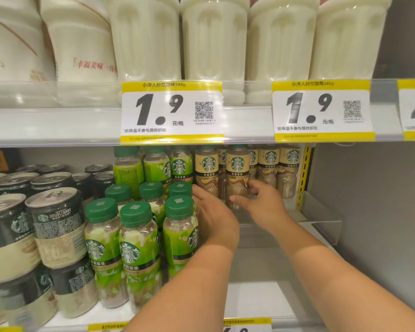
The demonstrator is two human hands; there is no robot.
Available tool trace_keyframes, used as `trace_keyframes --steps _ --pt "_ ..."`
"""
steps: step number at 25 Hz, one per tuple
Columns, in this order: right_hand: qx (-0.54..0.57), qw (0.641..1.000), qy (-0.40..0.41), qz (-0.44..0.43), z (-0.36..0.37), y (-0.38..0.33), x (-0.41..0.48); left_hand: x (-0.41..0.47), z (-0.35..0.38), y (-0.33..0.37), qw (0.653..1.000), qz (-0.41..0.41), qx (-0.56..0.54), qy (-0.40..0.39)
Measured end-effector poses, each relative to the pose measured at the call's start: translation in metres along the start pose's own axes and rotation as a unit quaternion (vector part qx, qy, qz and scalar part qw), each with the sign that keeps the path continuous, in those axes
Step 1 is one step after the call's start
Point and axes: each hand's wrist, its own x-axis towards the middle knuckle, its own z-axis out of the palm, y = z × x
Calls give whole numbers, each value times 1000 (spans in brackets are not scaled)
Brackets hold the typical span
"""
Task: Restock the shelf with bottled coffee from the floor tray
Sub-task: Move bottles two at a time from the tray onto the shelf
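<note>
Left of bare shelf (273,264), right hand (264,204) grips bottle (236,168).

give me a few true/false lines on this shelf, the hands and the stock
1. The right hand grips a tan bottle. True.
2. The price tags read 2.9. False: they read 1.9.
3. The cans stand right of the green bottles. False: they stand to their left.
4. White bottles stand on the upper shelf. True.
5. The tan row stands at the front edge of the lower shelf. False: it stands at the back, with bare shelf in front.
</note>
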Motion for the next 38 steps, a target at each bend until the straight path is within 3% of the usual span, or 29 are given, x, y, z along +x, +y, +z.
trace_keyframes --steps 8,13,17,20,22,26,31,33,38 --pt "-29 999 3 20 6 -3 -3 -1 2 -5 999 29 24 7" --pt "-82 996 19 7 5 -14 -15 -8 -7 -5 996 34 -2 -82" --pt "-222 975 -19 -22 -19 -26 -37 -28 -21 2 989 70 9 -132" --pt "-381 921 -82 15 -52 -36 -58 -43 -37 7 977 90 66 -182" --pt "-455 882 -117 32 -72 -47 -79 -53 -55 6 957 113 103 -247" --pt "-540 830 -141 13 -106 -68 -134 -80 -98 -17 872 294 153 -359" --pt "-558 822 -116 2 -125 -85 -216 -107 -139 -60 777 509 197 -315" --pt "-558 823 -111 9 -126 -86 -247 -121 -149 -78 760 537 221 -292" --pt "-535 841 -84 10 -103 -83 -311 -151 -178 -132 774 530 235 -257"
